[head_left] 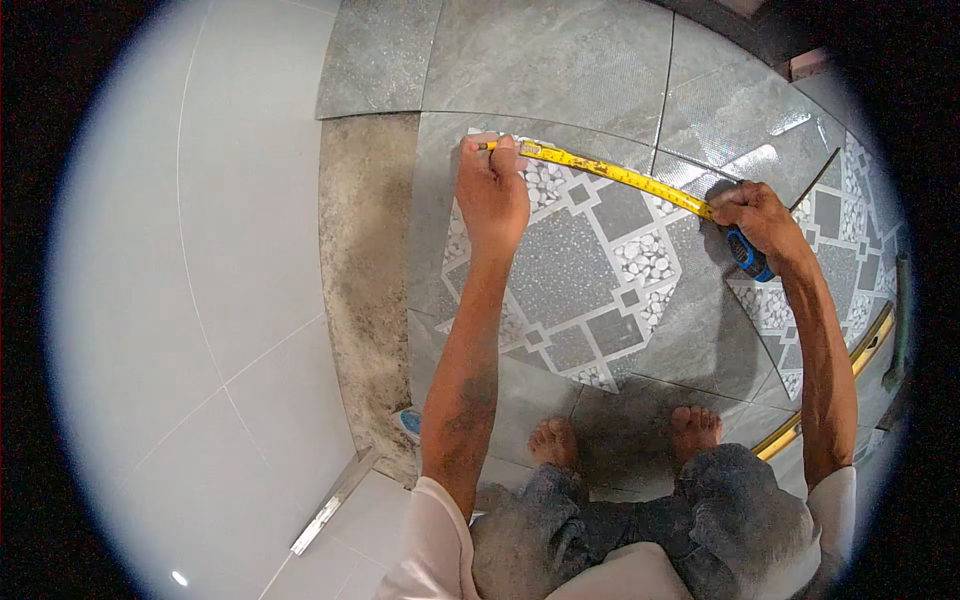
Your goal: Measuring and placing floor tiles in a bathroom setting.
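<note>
A yellow tape measure blade stretches between my hands, sloping down to the right. My left hand pinches its free end at the top corner of a patterned tile. A thin yellow pencil-like stick with a pinkish tip pokes out of the same fingers. My right hand is closed around the blade near the blue and black case, which hangs below the palm. The patterned tile, grey with white pebble shapes, lies on larger grey tiles beneath the tape.
A bare, stained cement strip runs along the left, beside pale floor tiles. A metal bar lies at lower left. More patterned tile and a yellow spirit level lie at right. A thin dark rod rests near my right hand.
</note>
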The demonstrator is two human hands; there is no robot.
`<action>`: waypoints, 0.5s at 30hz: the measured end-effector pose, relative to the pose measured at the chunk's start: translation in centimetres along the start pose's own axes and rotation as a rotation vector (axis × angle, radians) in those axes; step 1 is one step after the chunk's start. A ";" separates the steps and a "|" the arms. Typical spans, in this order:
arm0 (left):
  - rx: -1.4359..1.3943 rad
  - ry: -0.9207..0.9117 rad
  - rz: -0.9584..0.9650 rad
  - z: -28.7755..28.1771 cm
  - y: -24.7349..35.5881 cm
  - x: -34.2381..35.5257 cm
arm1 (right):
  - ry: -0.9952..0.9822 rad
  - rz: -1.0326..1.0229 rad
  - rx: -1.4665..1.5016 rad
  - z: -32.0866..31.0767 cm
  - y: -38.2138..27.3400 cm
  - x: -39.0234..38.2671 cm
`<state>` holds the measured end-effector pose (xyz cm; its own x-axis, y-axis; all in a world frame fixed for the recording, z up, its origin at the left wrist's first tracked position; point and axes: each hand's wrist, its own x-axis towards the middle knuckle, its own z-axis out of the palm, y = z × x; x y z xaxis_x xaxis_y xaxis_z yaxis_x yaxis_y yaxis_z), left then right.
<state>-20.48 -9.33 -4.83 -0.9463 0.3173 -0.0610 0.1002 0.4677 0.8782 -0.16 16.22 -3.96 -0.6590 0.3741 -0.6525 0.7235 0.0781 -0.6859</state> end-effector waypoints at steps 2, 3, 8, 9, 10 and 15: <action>-0.017 0.007 -0.019 0.4 0.3 0.2 | -0.041 0.012 0.005 0.0 0.3 0.2; -0.031 0.012 -0.036 0.5 0.5 0.2 | -0.042 0.013 0.006 -0.1 0.4 0.3; -0.045 0.062 0.022 0.7 0.5 -0.6 | 0.018 0.007 0.056 -0.1 1.7 0.7; -0.005 0.068 0.003 0.6 0.6 -0.7 | 0.018 0.009 0.055 -0.1 1.7 0.7; -0.006 0.067 0.001 0.6 0.7 -0.6 | 0.024 0.004 0.077 -0.1 1.4 0.5; 0.241 -0.003 0.009 0.2 1.3 0.4 | -0.004 -0.053 0.048 0.4 -0.2 -0.1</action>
<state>-20.66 -8.46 -3.79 -0.9444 0.3242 -0.0557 0.1789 0.6482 0.7401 -0.35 15.76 -3.90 -0.6968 0.3673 -0.6161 0.6771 0.0535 -0.7339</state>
